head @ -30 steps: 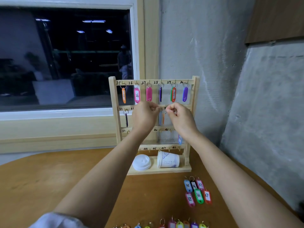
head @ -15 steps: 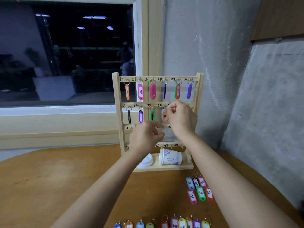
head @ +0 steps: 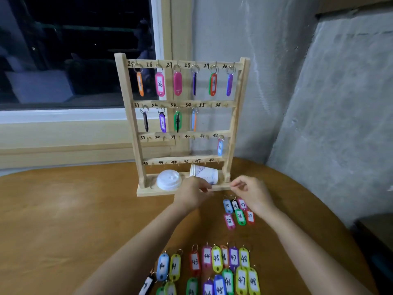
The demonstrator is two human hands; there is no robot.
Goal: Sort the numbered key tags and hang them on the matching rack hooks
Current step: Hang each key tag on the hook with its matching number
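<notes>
- Your left hand (head: 192, 193) and right hand (head: 252, 191) hover low over the surface (head: 63, 220), just in front of the rack (head: 182, 124) base.
- Fingers on both are loosely curled; whether either pinches anything, you cannot tell.
- A small cluster of tags (head: 238, 211), including 35, 36, 37, lies just beside your right hand.
- More tags (head: 214, 267), in the 40s, lie in rows nearer you.
</notes>
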